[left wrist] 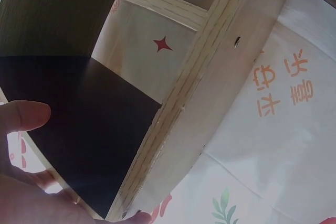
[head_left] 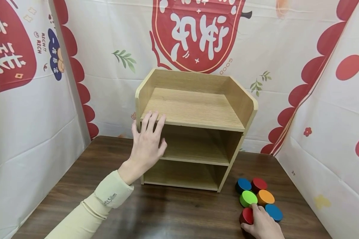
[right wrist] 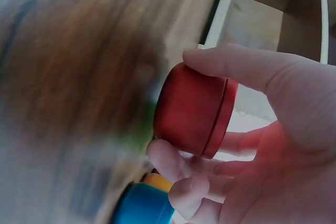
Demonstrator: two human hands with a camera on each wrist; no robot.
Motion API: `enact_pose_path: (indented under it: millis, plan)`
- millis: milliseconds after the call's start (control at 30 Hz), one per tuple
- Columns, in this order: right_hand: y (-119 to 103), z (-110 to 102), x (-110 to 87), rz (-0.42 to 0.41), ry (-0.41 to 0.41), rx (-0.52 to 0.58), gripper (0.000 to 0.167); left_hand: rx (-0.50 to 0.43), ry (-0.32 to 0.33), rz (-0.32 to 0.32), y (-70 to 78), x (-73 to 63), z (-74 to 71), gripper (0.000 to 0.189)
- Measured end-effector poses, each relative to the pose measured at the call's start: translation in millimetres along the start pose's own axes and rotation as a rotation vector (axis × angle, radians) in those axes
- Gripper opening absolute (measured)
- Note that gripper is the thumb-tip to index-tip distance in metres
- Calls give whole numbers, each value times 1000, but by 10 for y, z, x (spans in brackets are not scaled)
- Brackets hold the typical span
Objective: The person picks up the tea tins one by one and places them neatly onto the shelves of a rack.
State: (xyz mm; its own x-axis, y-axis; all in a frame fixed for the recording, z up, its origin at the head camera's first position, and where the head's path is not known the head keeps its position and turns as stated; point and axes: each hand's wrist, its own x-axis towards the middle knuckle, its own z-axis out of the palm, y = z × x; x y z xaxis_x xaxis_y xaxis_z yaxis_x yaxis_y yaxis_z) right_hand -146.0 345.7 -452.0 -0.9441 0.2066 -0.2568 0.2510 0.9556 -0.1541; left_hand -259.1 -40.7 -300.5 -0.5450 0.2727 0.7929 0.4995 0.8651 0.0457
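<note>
My left hand (head_left: 147, 146) rests at the front left edge of the top board of a wooden shelf unit (head_left: 194, 106), fingers spread. In the left wrist view its thumb (left wrist: 31, 115) lies in front of the shelf's dark opening. My right hand (head_left: 264, 223) pinches a small red round tin (right wrist: 189, 111) between thumb and fingers. Close by on the table are a green tin (head_left: 248, 199), an orange tin (head_left: 265, 197), a blue tin (head_left: 274, 212), a second blue tin (head_left: 243, 185) and another red tin (head_left: 259, 184).
The shelf unit stands on a dark wooden table (head_left: 179, 215), with two open compartments below its top board. Printed white cloth (head_left: 102, 79) hangs behind and on both sides. The group of tins sits right of the shelf.
</note>
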Motion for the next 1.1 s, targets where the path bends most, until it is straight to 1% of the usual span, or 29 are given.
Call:
enact_pose_path:
  millis: [133,300,400,500,633,700,833,900,1100]
  plan:
    - [-108,-112,-53,-22,40,28,91,7,6,3,-5,-1,5,72]
    - [-287,-300,-146,-81,131,93,84,9,15,3,-3,-2,9,73]
    - [-384,-407,-200,-144,215,118,78,14,13,1,-3,-2,11,74]
    - [-470,-499,-243,-215,309,120,76,14,10,0,-2,-2,12,75]
    - [-596,-622,-294,-311,442,122,69,18,10,1,-7,-8,15,75]
    - [-664,-689,-312,-356,495,133,64,18,9,1,-12,-13,20,75]
    - [-787,-834,-336,-394,538,137,62,22,10,9,-17,-15,36,75]
    - [-842,-905,-344,-396,540,135,61,25,10,11,-17,-13,45,76]
    - [-1006,-1112,-348,-450,553,150,59,34,-3,0,-18,-18,60,78]
